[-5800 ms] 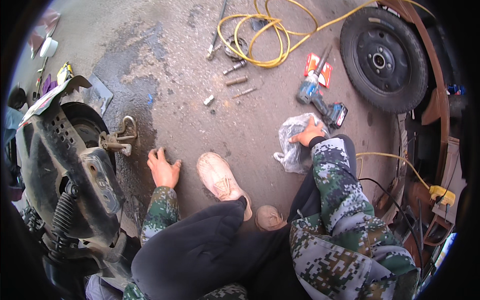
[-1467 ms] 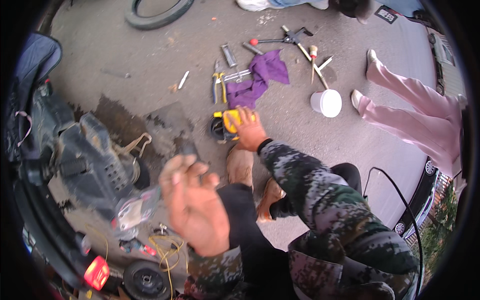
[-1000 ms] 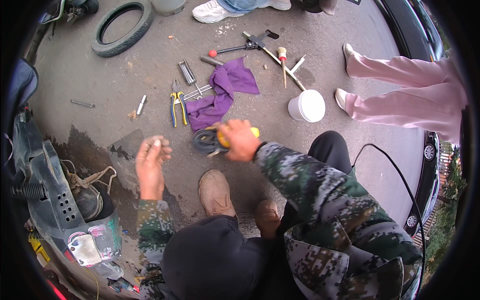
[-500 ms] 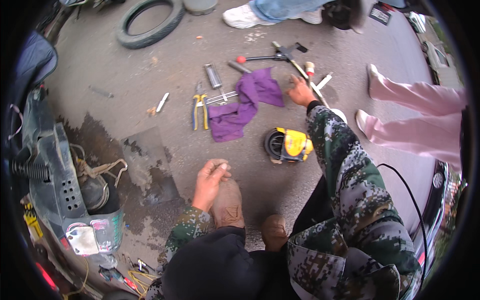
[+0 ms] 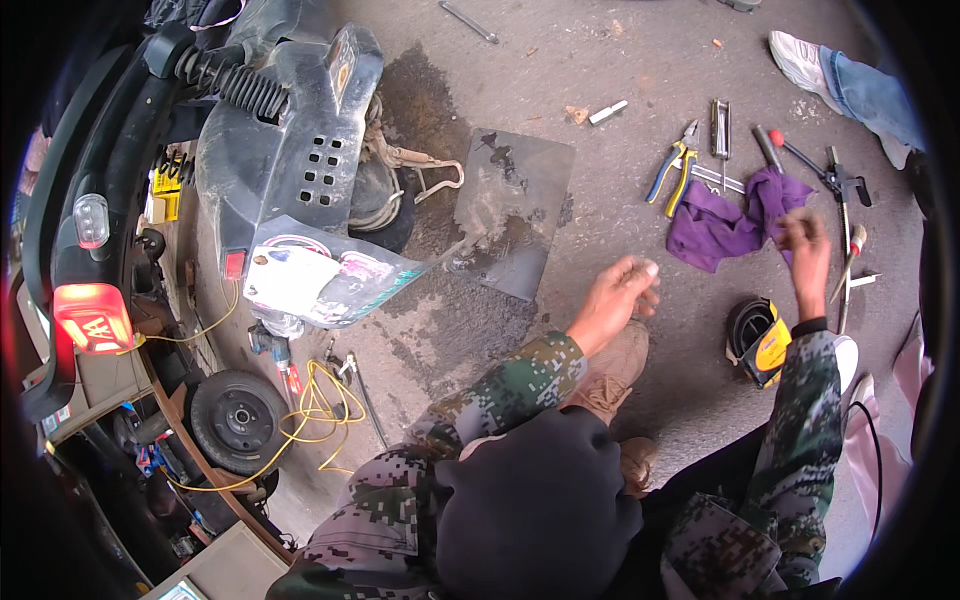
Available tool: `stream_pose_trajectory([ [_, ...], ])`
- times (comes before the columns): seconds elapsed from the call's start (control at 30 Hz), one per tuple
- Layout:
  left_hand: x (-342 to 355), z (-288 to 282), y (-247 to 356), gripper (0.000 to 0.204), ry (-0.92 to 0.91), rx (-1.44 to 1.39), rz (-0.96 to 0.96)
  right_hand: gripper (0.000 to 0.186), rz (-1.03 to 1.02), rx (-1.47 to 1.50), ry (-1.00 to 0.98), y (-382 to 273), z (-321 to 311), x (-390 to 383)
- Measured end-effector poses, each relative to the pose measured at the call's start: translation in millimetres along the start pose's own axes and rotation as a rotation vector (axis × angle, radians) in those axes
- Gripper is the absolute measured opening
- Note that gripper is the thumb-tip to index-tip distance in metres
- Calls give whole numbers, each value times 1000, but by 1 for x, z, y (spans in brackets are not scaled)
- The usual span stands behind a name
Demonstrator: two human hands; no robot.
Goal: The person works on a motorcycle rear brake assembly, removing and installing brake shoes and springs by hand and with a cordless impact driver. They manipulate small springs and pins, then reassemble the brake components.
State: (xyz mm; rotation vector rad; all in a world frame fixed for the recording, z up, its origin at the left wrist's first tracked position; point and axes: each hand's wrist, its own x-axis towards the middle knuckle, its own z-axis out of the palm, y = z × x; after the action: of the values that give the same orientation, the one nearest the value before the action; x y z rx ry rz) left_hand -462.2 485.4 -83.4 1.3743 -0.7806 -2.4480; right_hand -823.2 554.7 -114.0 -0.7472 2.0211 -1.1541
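1. The right hand point(image 5: 806, 240) hovers with fingers loosely curled and nothing in it, at the edge of the purple cloth point(image 5: 735, 218).
2. The left hand point(image 5: 615, 300) pinches something too small to make out.
3. The pliers point(image 5: 672, 176) lie left of the cloth, handles toward the person, nearer the right hand.
4. The tools point(image 5: 838, 200) right of the cloth are partly hidden.

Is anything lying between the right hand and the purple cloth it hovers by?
Nothing visible does. The right hand is raised at the purple cloth's right edge; the pliers lie on the cloth's far left side.
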Motion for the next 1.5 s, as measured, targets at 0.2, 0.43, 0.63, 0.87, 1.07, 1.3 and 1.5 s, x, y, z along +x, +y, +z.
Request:
stream_pose_trajectory([
  [0.2, 5, -12, 7, 58, 67, -429, -63, 22, -179, -29, -683, -113, 120, -88],
  [0.43, 1, -47, 1, 23, 145, -363, -27, 43, -192, -295, -459, -111, 131, -67],
  [0.63, 6, -42, 27, 25, 136, -335, 22, 46, -142, -261, -535, -91, 122, -63],
  [0.87, 9, -37, 68, 35, 207, -271, -20, 38, -60, -254, -613, -102, 135, -64],
  [1.07, -31, -38, 78, 47, 340, -318, -69, 26, -35, -232, -735, -115, 137, -77],
  [1.3, -17, -64, 55, 19, 274, -278, 46, 28, -176, -350, -730, -82, 168, -72],
  [1.5, -33, -65, 12, 15, 267, -262, 58, 31, -116, -277, -807, -59, 178, -110],
])
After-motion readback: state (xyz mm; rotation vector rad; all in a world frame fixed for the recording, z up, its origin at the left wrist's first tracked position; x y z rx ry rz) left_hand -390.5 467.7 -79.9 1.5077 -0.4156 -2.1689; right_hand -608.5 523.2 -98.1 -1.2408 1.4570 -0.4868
